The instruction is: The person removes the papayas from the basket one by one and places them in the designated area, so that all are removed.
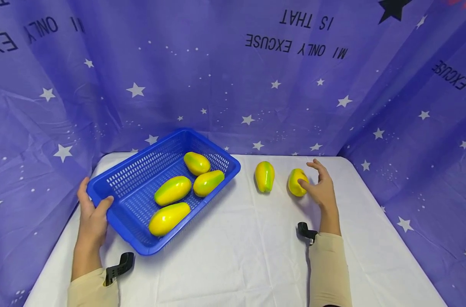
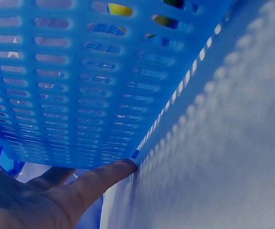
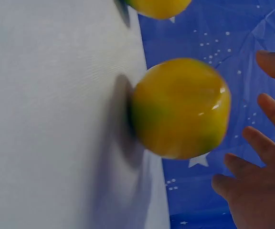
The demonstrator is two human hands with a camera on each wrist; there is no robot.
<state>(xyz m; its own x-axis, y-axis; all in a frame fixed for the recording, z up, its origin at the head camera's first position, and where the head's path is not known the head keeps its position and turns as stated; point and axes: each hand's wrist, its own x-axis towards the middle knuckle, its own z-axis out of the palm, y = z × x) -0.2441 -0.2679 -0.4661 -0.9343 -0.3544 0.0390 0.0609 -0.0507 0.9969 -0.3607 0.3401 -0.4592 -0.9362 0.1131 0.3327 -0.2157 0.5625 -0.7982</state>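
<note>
At the near left corner of a blue plastic basket, my left hand grips the rim, thumb over the top and fingers outside. Its fingers show beside the slotted wall in the left wrist view. Several glossy yellow-green papayas lie inside, among them one papaya at the near side. My right hand is beside a loose papaya on the table, thumb and fingers spread around its right side. In the right wrist view a gap shows between the straight fingers and this papaya.
Another papaya lies on the white tablecloth between the basket and my right hand. Behind the table's far edge hangs a purple curtain with white stars and lettering; it also runs down both sides.
</note>
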